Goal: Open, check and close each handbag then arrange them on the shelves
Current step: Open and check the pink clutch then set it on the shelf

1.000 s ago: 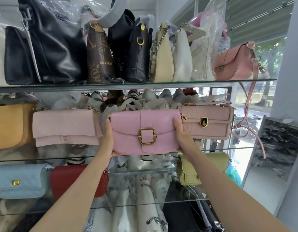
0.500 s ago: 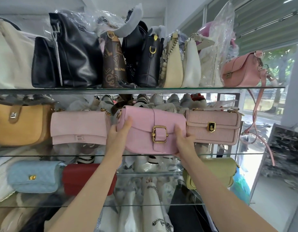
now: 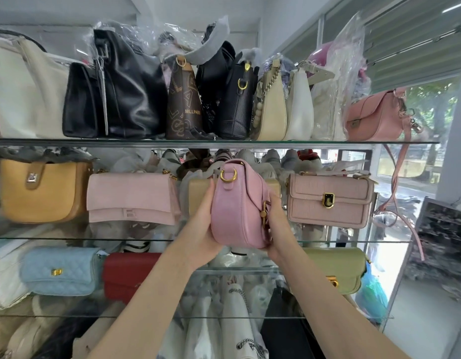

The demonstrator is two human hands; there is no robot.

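- Pink bag: held in front of the middle shelf, in the gap between the pale pink bag and the croc-print bag; its lower edge sits about level with the shelf's glass edge.
- Orientation: one narrow end, bearing a gold ring, is turned toward the camera; the long axis therefore runs front to back, into the shelf, not along it. The buckle flap faces right, half hidden.
- Left hand: wrapped on the bag's left side and under its lower corner, fingers curved round it, thumb up the near end.
- Right hand: clasped on the right face near the buckle and the base, fingers curled under.
- Bearing: the bag lies directly between the two hands, neither nearer; the weight seems shared.
- Behind the bag: a beige bag is seen in the same gap, partly covered; whether it is touched cannot be told.
- Judgement: the gap appears wider than the bag's end but close to its length; a turn of the long axis to run left-right, buckle outward, is probably called for before it is set down.
- Risk: the neighbours stand just beside, so a nudge during the turn is likely.
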